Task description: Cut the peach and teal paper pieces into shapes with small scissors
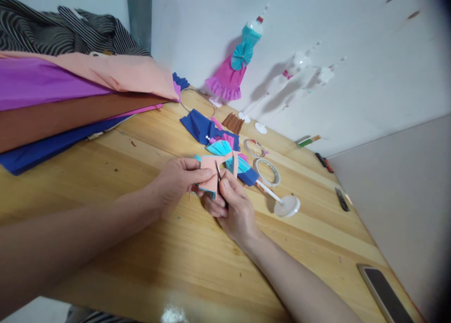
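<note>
Left hand (176,180): closed on the peach paper piece (210,172), thumb on top and fingers underneath, pinching its left edge
Right hand (234,208): closed around small scissors (218,170) – only the thin metal blades showed above the thumb, the handles hidden in the fist
Peach paper piece: held just above the wooden table (141,252) near its middle, between the two hands; a strip of teal showed at its lower edge
Blades: pointing up and away, lying against the right edge of the peach paper; whether they were parted could not be told
Just behind the hands: a teal pleated fan (220,148) lying on blue paper (197,125), with bits of pink paper among them
Right of the hands: a white tape roll (267,172) flat on the table, a smaller ring (254,147) beyond it, and a white stand (287,205) lying on its side, its round base nearest the camera
Against the wall: a small dress form (235,67) in a teal top and pink ruffled skirt, upright – beside it, bare white dress forms (299,72)
Near the dress form's foot: a brown pleated piece (233,123) and a thin wire ring (197,102)
Left side of the table: a stack of large paper sheets (52,102) in peach, purple, brown and blue, with striped cloth (52,22) behind it
Right edge: a phone (385,295) face up at the near corner, well apart from the hands
</note>
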`<state>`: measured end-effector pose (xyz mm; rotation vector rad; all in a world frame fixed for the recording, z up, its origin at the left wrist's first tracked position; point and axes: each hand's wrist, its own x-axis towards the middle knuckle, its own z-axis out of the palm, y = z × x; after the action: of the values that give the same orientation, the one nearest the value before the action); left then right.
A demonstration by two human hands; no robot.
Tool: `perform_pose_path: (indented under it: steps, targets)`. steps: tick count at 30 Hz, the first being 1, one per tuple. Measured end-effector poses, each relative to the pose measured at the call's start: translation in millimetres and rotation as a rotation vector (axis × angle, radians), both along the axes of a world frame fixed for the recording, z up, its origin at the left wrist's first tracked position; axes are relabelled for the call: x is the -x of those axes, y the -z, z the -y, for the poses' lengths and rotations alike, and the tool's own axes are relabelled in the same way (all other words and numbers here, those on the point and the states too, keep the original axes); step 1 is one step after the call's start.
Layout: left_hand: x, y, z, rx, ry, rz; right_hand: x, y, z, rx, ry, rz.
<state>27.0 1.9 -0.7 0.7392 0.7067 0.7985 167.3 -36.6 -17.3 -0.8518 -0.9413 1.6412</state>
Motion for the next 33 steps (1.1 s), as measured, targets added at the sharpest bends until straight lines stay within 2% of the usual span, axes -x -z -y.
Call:
perform_pose_path:
  steps: [6, 33]
  targets:
    - [1.5, -1.5, -2.1, 0.019, 0.041, 0.014, -1.3, -0.2, -0.9, -0.001, -0.022, -0.023]
    - [5.1, -4.3, -8.3, -0.006, 0.005, -0.082, -2.6, -0.1, -2.3, 0.039, -0.047, -0.043]
